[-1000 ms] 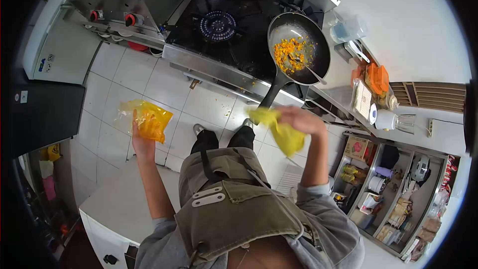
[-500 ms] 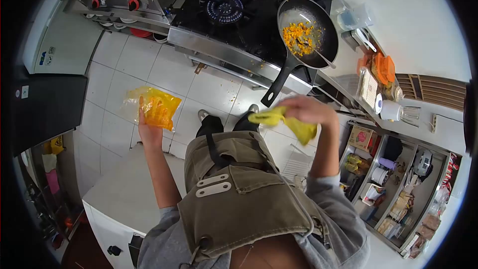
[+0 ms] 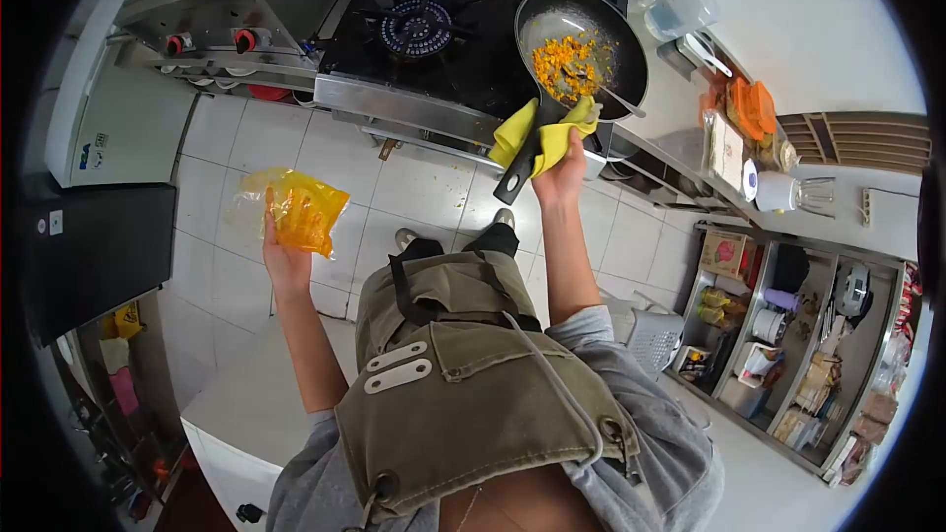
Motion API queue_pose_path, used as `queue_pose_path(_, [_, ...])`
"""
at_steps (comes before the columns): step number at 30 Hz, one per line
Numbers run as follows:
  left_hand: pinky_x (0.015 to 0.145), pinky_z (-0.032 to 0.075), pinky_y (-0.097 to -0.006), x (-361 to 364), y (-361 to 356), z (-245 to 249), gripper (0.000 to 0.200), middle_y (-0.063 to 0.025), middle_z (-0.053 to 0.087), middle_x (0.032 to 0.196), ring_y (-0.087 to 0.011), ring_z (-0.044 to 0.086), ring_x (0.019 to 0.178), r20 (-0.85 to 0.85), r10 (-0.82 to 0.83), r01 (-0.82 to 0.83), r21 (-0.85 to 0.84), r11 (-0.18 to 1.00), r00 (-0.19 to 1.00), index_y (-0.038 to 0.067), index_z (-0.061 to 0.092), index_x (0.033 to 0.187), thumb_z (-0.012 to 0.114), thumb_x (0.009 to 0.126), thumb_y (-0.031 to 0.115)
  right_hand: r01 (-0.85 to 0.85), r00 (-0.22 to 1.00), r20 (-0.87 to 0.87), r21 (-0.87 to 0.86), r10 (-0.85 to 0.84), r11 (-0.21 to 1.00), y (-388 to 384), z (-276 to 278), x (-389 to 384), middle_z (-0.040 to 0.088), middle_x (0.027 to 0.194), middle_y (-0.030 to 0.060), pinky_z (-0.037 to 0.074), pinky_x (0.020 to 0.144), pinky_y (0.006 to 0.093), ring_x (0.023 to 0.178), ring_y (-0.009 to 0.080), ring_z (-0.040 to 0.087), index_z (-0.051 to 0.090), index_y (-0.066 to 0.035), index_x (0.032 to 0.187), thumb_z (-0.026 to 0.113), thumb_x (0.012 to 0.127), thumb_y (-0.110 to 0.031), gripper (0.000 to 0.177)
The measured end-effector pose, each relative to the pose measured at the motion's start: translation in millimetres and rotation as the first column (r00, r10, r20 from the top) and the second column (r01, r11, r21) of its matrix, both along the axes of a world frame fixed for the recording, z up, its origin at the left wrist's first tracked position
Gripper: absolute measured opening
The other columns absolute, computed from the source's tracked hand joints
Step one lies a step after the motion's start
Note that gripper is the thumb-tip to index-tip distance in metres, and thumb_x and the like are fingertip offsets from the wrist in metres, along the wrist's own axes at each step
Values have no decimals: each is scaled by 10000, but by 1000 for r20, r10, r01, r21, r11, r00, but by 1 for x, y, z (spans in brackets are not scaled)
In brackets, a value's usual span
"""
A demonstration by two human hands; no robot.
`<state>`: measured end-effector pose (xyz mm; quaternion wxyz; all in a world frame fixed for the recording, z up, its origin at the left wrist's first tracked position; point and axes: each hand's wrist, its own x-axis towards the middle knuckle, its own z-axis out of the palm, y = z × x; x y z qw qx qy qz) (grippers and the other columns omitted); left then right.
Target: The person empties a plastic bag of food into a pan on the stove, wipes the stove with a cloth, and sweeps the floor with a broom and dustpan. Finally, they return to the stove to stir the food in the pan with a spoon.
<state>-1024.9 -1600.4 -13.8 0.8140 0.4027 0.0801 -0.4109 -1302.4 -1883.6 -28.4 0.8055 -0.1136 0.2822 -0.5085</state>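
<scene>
A clear plastic bag (image 3: 310,217) smeared with orange-yellow food is held up in my left hand (image 3: 286,261), over the floor at left. My right hand (image 3: 562,172) grips a yellow cloth (image 3: 574,123) at the frying pan's black handle (image 3: 529,160). The cloth shows on both sides of the handle and appears to pass beneath it. The dark frying pan (image 3: 631,54) sits on the right side of the stove, its handle pointing toward me. Chopped orange-yellow food (image 3: 564,67) lies in the pan, with a metal spoon (image 3: 621,103) leaning across the rim.
Left of the pan is a bare burner (image 3: 416,28) on the black stove (image 3: 473,79). A counter along the right wall holds orange containers (image 3: 751,110) and a blender (image 3: 778,192). Shelves (image 3: 798,355) stand at right, a white work surface (image 3: 246,384) at lower left.
My right hand has moved forward and up with the yellow cloth, from beside my body to the pan handle. My left hand still holds the bag at about the same height.
</scene>
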Motion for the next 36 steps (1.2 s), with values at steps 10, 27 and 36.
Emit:
queue_pose_path(10, [1028, 320, -422, 2, -3, -7, 449, -114, 376, 1346, -259, 381, 1229, -5, -59, 59, -28, 998, 998, 91, 269, 1378, 272, 976, 293, -72, 824, -566, -60, 26, 996, 74, 49, 19, 513, 932, 94, 485, 601, 299, 728, 189, 550, 319, -77, 1175, 513, 851, -100, 378])
queue_pose_path(27, [933, 407, -435, 7, 49, 7, 460, -73, 387, 1335, -258, 426, 1184, 129, 3, -10, 57, 998, 992, 203, 266, 1393, 321, 957, 341, -536, 768, -610, -447, 194, 716, 89, 16, 159, 430, 919, 63, 423, 715, 268, 840, 132, 458, 297, -78, 1055, 558, 761, 29, 408])
queue_pose_path(36, [947, 397, -442, 12, 59, -4, 446, -69, 392, 1343, -271, 415, 1202, 87, 102, -114, 143, 983, 991, 204, 296, 1380, 330, 954, 334, -541, 773, -585, -403, 247, 738, 86, 8, 175, 448, 919, 86, 425, 753, 296, 869, 143, 474, 291, -66, 1050, 550, 759, 18, 398])
